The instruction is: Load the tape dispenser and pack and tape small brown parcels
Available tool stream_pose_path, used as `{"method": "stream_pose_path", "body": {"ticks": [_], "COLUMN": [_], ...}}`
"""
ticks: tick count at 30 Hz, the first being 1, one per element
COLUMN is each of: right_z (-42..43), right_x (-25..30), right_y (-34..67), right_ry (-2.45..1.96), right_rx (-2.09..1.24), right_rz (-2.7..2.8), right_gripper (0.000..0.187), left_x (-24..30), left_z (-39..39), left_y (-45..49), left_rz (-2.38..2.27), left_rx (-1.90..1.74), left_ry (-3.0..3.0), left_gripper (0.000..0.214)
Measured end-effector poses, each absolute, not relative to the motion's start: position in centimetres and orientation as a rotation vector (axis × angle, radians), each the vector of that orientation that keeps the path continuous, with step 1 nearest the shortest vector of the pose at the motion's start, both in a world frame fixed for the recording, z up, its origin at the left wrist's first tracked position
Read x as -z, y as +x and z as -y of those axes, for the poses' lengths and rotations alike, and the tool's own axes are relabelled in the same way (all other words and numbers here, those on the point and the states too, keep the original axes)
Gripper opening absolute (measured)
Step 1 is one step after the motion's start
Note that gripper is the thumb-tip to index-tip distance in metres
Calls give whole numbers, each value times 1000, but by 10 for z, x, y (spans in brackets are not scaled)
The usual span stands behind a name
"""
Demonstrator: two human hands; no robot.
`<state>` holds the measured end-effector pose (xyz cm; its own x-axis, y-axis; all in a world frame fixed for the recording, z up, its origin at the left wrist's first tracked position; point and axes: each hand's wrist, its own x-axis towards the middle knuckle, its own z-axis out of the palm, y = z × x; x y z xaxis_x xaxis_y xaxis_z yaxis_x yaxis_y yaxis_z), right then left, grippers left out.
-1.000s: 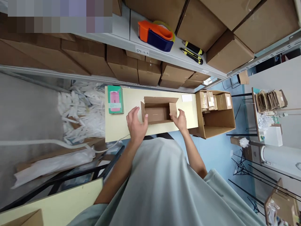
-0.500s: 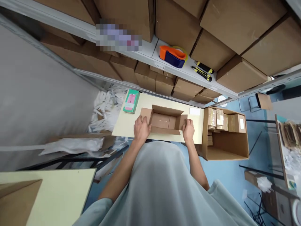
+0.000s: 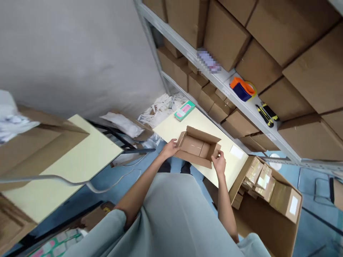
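Note:
A small open cardboard box (image 3: 198, 148) with its flaps up sits at the near edge of a pale yellow table (image 3: 171, 127). My left hand (image 3: 170, 149) grips the box's left end flap, fingers curled round it. At the right end, my right hand (image 3: 219, 162) pinches the other flap. A green and pink packaged item (image 3: 184, 110) lies at the far left of the same table, and a white label (image 3: 237, 151) lies to the right of the box.
A big open carton (image 3: 278, 210) with wrapped packages stands on the floor at the right. The shelf holds an orange tape dispenser (image 3: 242, 87), yellow-black cutters (image 3: 266, 113) and stacked cardboard boxes. A second yellow table (image 3: 66, 164) stands left; white plastic bags (image 3: 160, 107) pile behind.
The view has swung left and tilted. Both hands moved from beside the box onto its end flaps, and the box now sits at the table's near edge.

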<state>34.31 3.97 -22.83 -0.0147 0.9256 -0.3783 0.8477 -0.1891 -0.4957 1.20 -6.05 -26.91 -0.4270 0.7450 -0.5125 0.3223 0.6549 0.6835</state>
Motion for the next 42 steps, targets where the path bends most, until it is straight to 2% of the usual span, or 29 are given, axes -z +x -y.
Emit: {"method": "stream_pose_path", "body": {"ticks": [3, 10, 16, 22, 27, 34, 39, 42], "right_z": [-43, -9, 77, 177, 229, 256, 244, 234], "right_x": [216, 198, 187, 192, 201, 197, 163, 127], "right_y": [312, 166, 4, -136, -199, -223, -225, -240], "right_ry": [-1994, -1556, -1117, -824, -758, -674, -570, -348], "right_rx": [-976, -988, -873, -794, -751, -680, -631, -712], "right_rz": [2056, 2465, 2791, 3062, 3201, 3301, 3308, 3190], "right_gripper": [60, 64, 63, 59, 57, 47, 34, 36], "left_x": [258, 233, 223, 235, 247, 247, 224, 187], "left_z": [105, 245, 393, 506, 547, 561, 581, 586], "left_y": [-8, -78, -126, -168, -196, -221, -228, -239], "left_rz": [-2078, -2392, -2702, -2792, -2746, -2644, -2778, -2916], "left_rx": [-761, -988, -991, -1072, -1152, -1098, -1258, -1428], "left_ry": [686, 327, 78, -244, -463, -509, -443, -442], "left_gripper": [82, 83, 90, 92, 90, 81, 59, 52]}}
